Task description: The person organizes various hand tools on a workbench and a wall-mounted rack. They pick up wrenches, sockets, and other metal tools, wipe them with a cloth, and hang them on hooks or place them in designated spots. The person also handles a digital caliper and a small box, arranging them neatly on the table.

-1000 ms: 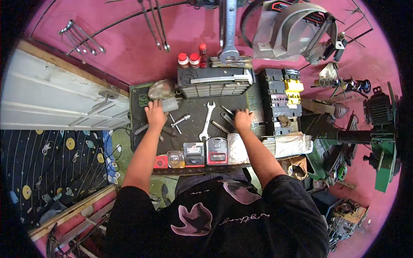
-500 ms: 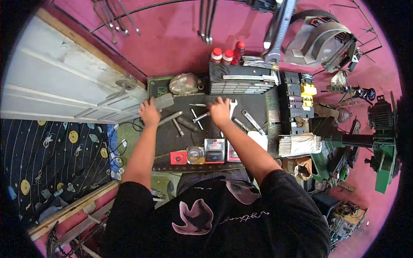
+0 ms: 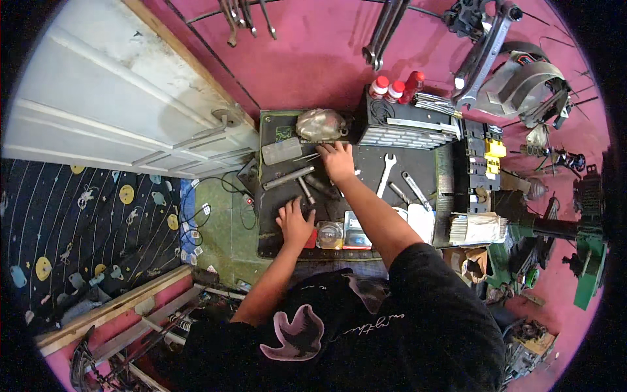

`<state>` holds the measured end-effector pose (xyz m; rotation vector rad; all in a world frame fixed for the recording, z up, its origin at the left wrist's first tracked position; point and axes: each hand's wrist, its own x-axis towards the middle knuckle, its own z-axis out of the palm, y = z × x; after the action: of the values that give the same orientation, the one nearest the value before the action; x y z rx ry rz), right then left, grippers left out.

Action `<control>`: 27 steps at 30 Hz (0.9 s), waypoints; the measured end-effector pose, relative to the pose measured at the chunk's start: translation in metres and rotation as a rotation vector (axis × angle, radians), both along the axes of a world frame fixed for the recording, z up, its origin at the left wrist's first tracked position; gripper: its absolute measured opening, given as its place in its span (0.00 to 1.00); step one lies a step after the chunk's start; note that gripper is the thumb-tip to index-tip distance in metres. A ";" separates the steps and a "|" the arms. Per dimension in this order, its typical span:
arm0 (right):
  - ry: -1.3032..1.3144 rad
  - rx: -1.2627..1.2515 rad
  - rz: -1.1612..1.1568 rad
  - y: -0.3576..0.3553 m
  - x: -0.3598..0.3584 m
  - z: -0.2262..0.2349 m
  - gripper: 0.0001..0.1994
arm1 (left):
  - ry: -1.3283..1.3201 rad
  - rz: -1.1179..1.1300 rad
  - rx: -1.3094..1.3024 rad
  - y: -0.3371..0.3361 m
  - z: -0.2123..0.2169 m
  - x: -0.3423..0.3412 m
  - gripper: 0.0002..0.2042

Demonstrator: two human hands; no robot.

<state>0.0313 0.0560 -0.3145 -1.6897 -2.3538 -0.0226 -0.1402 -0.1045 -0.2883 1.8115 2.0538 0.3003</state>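
My right hand reaches to the far part of the dark bench mat, fingers closed on thin metal rods that stick out to its left. Just beyond them lies a clear plastic box, apart from the hand. Near the front edge my left hand rests with fingers apart, beside a red packet and below a hammer-shaped metal tool. An open-end wrench and a smaller wrench lie right of my right forearm. Whatever lies under my right wrist is mostly hidden.
Along the front edge sit a round clear pack and a blue-and-white pack. A clear bag and a grey drawer unit topped with red-capped bottles stand at the back. A white door borders the left.
My left hand has left the plastic box and come down toward the front edge. My right hand has shifted left, the thin rods with it. The whole view has swung.
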 end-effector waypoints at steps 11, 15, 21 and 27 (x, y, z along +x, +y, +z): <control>0.055 -0.224 -0.884 -0.151 0.207 0.009 0.28 | 0.040 0.023 -0.015 0.055 -0.026 0.012 0.23; 0.050 -0.432 -0.783 -0.150 0.243 0.013 0.37 | 0.112 0.098 -0.046 0.062 -0.017 0.013 0.21; -0.067 -0.426 -0.610 -0.144 0.247 0.009 0.36 | 0.190 0.120 0.154 0.053 0.019 0.074 0.28; -0.180 -0.418 -0.326 -0.129 0.245 0.002 0.24 | 0.070 -0.311 0.034 0.052 -0.006 0.190 0.22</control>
<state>0.2765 -0.0732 -0.3124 -2.3456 -2.2920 0.2907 0.0502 -0.0521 -0.2939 2.1522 1.7818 0.1868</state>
